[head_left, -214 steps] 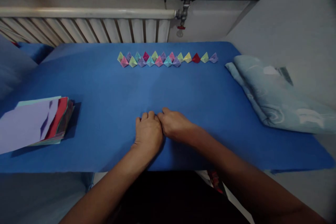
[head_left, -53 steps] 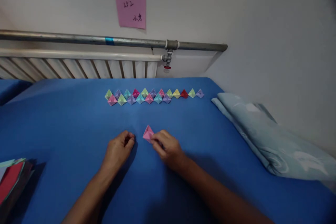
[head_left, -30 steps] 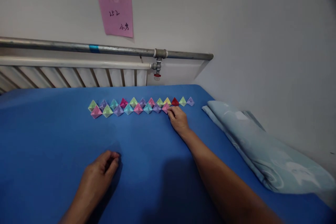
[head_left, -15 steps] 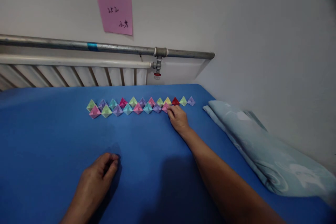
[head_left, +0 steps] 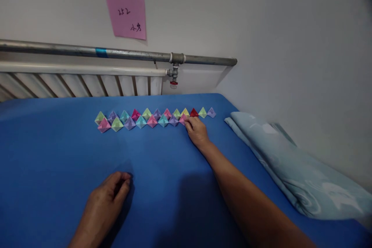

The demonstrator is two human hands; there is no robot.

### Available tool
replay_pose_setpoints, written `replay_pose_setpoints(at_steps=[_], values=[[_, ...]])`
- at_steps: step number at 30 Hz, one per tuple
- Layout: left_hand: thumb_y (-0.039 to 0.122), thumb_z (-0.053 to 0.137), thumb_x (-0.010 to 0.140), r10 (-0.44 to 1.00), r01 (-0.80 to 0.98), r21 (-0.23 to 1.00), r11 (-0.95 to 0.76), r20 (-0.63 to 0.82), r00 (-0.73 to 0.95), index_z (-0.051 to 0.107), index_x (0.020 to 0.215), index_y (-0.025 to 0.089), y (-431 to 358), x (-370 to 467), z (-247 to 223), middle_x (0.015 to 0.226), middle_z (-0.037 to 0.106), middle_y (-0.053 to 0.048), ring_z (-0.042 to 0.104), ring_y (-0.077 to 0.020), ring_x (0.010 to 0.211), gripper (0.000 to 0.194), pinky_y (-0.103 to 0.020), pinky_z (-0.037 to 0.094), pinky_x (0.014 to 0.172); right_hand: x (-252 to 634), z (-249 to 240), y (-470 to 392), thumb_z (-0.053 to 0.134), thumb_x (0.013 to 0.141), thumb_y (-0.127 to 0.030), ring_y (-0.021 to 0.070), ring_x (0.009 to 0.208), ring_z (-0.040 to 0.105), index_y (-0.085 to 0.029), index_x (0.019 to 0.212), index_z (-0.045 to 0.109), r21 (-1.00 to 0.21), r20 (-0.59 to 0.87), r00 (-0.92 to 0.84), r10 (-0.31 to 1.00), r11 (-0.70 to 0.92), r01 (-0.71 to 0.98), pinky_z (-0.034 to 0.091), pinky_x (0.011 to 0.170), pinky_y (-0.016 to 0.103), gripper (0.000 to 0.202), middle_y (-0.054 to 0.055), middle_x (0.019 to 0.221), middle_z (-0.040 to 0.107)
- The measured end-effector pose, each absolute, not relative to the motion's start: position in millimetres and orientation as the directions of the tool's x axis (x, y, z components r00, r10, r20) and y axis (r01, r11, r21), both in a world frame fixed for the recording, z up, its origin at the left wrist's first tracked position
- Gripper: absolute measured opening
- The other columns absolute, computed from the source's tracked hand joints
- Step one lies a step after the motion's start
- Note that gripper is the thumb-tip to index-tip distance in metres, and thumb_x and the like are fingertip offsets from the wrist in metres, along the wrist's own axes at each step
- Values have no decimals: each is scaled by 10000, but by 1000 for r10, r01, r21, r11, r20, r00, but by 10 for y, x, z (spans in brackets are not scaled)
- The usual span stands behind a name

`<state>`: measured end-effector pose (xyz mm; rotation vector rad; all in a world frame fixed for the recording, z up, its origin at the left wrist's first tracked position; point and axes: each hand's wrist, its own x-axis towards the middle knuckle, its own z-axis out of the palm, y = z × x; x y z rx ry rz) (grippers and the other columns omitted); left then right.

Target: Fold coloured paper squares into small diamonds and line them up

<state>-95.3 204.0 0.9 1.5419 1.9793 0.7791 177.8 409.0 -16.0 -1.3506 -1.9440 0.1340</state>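
Two rows of small folded paper boats in several colours stand close together on a blue surface [head_left: 139,155]. At the right end of the front row, my right hand [head_left: 198,132] pinches a pink paper boat [head_left: 182,118] and hides part of it. Just left of that boat is a purple paper boat [head_left: 173,120]; behind my right hand stands a red paper boat [head_left: 194,112]. My left hand [head_left: 103,201] rests low on the blue surface, apart from the boats, its fingers curled toward the thumb with nothing visible in them.
A folded pale green blanket [head_left: 279,155] lies along the right side by the wall. Behind the far edge are a white radiator [head_left: 110,85], a metal pipe [head_left: 130,54] and a red-handled valve [head_left: 174,83]. A pink paper note [head_left: 126,13] hangs on the wall.
The view has shifted very slightly. My right hand keeps its pinch on the pink paper boat, and my left hand stays nearly still. The rows look the same.
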Motion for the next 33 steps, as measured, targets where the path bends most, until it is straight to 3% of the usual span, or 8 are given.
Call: replay_pose_setpoints(at_steps=[10, 15, 24, 33], values=[[520, 455, 742, 975, 684, 702, 198, -65, -215, 660, 847, 250, 2041, -951, 5, 876, 732, -32, 681, -232, 787, 355, -335, 523, 715, 1751, -121, 4073, 480, 850, -249, 200, 767, 575, -198, 895, 665, -573, 506, -120, 854, 437, 693, 429, 728, 308, 197, 68, 842, 632], [513, 459, 749, 976, 691, 697, 189, -55, -211, 657, 827, 258, 2036, -955, -3, 866, 735, -20, 685, -223, 770, 332, -324, 527, 695, 1797, -121, 4046, 479, 829, -299, 183, 699, 567, -195, 982, 643, -688, 504, 10, 863, 395, 609, 439, 691, 300, 246, 39, 786, 629], [516, 459, 756, 979, 680, 717, 156, -21, -202, 656, 825, 252, 2055, -965, -60, 862, 733, -24, 684, -227, 784, 337, -322, 523, 695, 1949, -174, 4069, 451, 758, -372, 127, 492, 490, -199, 848, 571, -904, 330, 277, 902, 218, 369, 401, 479, 247, 229, -15, 650, 575], [412, 413, 809, 987, 700, 705, 115, 0, -162, 602, 790, 230, 2080, -918, -19, 830, 715, -29, 661, -194, 752, 263, -299, 478, 694, 1974, -74, 3790, 495, 711, -395, 122, 480, 460, -199, 817, 566, -949, 241, 315, 918, 154, 275, 363, 440, 225, 234, -32, 582, 530]])
